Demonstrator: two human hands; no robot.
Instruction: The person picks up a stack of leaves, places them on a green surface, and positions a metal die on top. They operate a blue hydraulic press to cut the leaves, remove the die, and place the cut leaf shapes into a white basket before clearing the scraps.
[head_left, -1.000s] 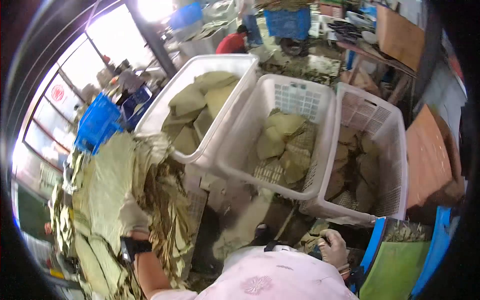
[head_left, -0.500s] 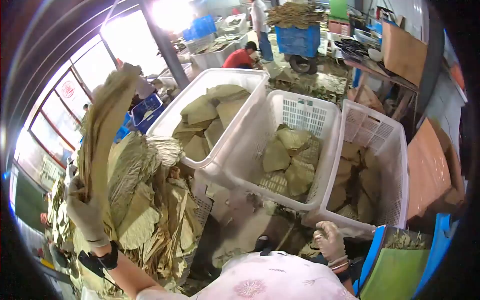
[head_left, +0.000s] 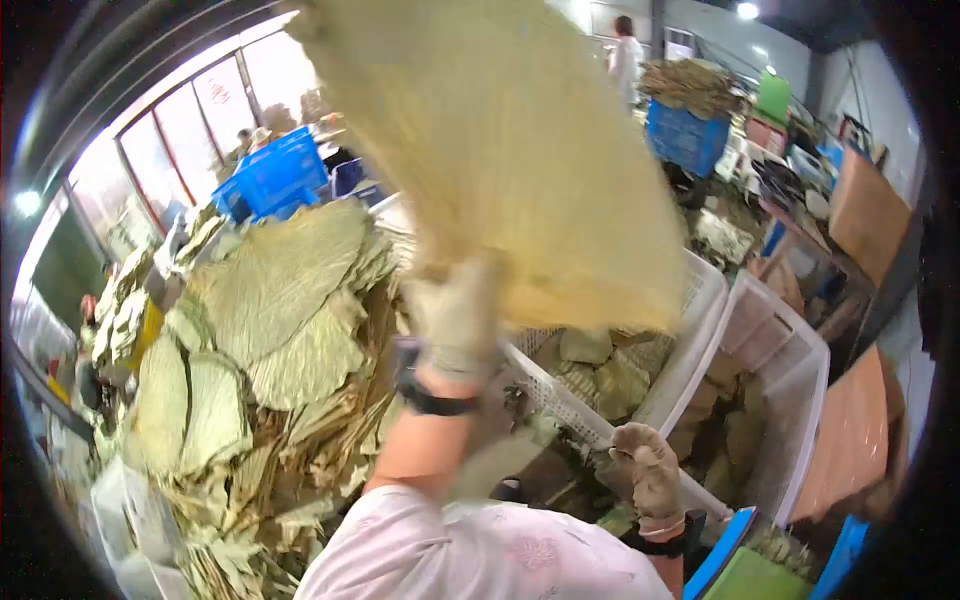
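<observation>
My left hand (head_left: 455, 315), in a pale glove, is closed on the lower edge of a large dried leaf (head_left: 510, 150), which looks like a lotus leaf. Raised high in front of me, the leaf is slightly blurred and covers part of the crates behind. Left of that arm rises a big pile of dried leaves (head_left: 280, 300). My right hand (head_left: 645, 470), also gloved, is held low by my body with its fingers curled, and I see nothing in it. Just beyond it stands a white plastic crate (head_left: 815, 400) with folded leaves inside.
A second white crate (head_left: 700, 310) with folded leaf pieces stands beside the first. Blue crates (head_left: 270, 180) are behind the pile. At the back, a person (head_left: 625, 65) stands near a blue bin (head_left: 687, 138) heaped with leaves. Cardboard (head_left: 840, 430) leans at the right.
My left hand has swung right, from beside the pile to in front of me, and the leaf now spreads broad across the view. The view has turned left. My right hand stays low, fingers curled.
</observation>
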